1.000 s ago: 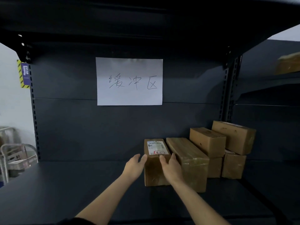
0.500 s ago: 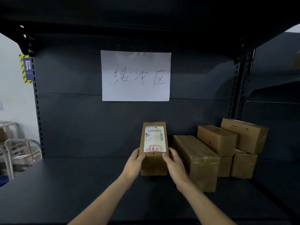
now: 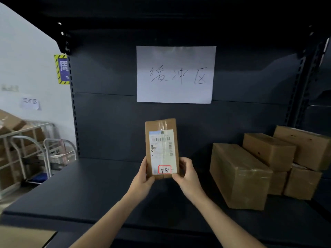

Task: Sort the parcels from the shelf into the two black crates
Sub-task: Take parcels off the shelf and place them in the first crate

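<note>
A brown cardboard parcel [image 3: 162, 138] with a white shipping label and a red-boxed handwritten mark is held upright above the dark shelf [image 3: 93, 190], its label facing me. My left hand [image 3: 143, 179] grips its lower left edge and my right hand [image 3: 188, 176] grips its lower right edge. Several more brown parcels stay on the shelf at the right: a long box [image 3: 240, 174] in front and stacked boxes [image 3: 286, 158] behind it. No black crate is in view.
A white paper sign [image 3: 175, 74] with handwriting hangs on the shelf's back panel. A shelf upright [image 3: 73, 111] stands at the left. Beyond it are metal trolleys [image 3: 35, 149] and cardboard boxes by a white wall. A brown surface [image 3: 23, 237] shows at bottom left.
Both hands have lifted the labelled parcel off the shelf and tipped it upright, away from the long box. The view has shifted, so the other parcels sit further right.
</note>
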